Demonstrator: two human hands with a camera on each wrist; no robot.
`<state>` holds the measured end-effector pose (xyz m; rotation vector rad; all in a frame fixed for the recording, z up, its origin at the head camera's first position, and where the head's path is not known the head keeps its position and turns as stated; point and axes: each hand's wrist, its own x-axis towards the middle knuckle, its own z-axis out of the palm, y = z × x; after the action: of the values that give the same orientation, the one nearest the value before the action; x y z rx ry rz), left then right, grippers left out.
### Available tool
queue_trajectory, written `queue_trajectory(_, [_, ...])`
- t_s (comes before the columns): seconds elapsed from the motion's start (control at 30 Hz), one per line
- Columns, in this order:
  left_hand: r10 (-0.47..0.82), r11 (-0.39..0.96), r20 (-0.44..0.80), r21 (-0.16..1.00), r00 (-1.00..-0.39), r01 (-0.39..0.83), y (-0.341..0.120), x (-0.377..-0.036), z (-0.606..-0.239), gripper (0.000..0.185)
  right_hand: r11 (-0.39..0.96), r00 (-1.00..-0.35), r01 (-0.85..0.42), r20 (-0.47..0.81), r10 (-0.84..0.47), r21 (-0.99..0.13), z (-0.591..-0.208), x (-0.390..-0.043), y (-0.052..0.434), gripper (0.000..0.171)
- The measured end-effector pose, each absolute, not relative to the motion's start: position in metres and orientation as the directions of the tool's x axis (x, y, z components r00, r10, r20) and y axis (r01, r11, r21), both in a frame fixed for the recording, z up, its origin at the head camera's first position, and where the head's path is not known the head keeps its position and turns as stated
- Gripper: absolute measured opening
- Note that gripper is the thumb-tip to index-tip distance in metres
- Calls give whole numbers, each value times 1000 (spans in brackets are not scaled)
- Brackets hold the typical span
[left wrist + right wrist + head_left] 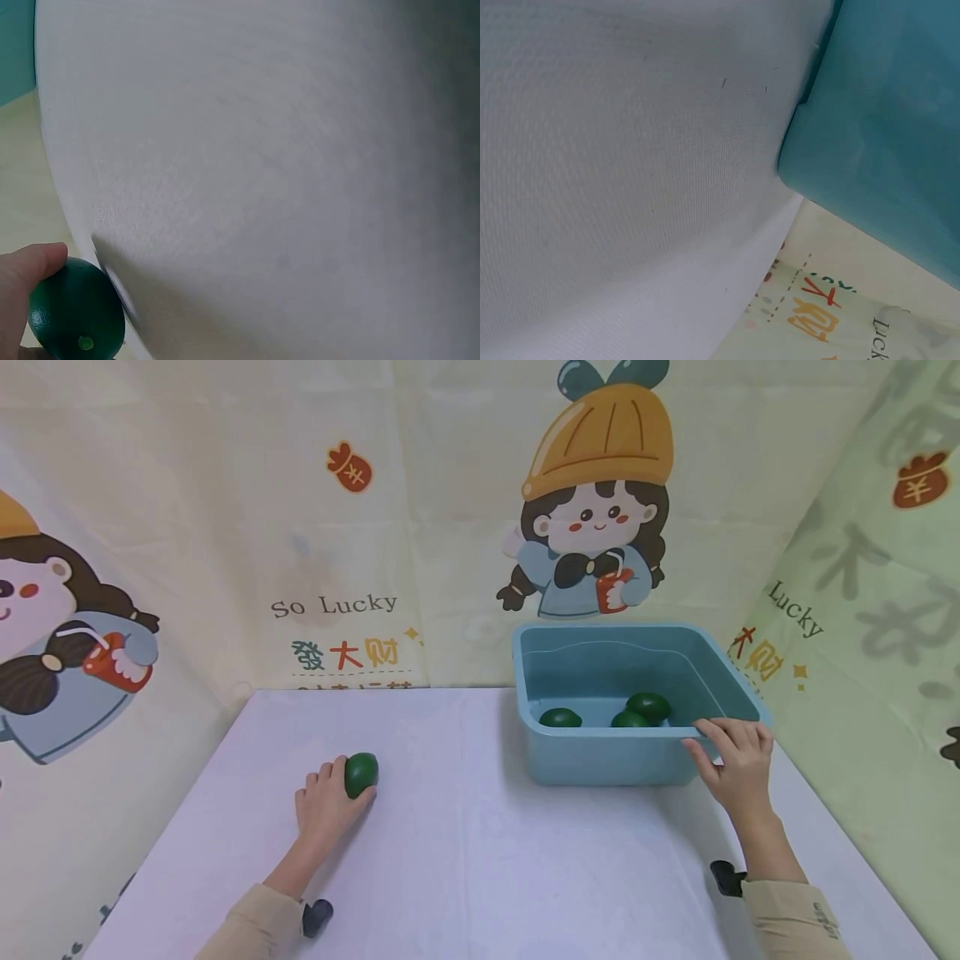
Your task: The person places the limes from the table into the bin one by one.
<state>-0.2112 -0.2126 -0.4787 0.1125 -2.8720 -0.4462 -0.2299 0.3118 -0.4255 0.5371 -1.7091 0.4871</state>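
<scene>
On the left side of the table my left hand grips a dark green avocado between thumb and fingers. The left wrist view shows this avocado with a pale green stem spot, close over the white cloth. My right hand holds the front right rim of a blue plastic bin, fingers over the edge and thumb on the outer side. Inside the bin lie three more avocados: one at the left and two together toward the right, their lower parts partly hidden by the front wall.
A white cloth covers the table. Behind it hangs a cream backdrop printed with cartoon figures and lettering, and a similar printed sheet closes the right side. The bin stands at the back right, near the backdrop.
</scene>
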Motion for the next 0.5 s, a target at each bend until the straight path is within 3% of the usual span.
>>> queue_trajectory(0.5, [-90, 951, 203, 307, -975, -24, -212, -209, -475, 71, 812, -177, -583, 979, -100, -23, -435, -233, 319, 49])
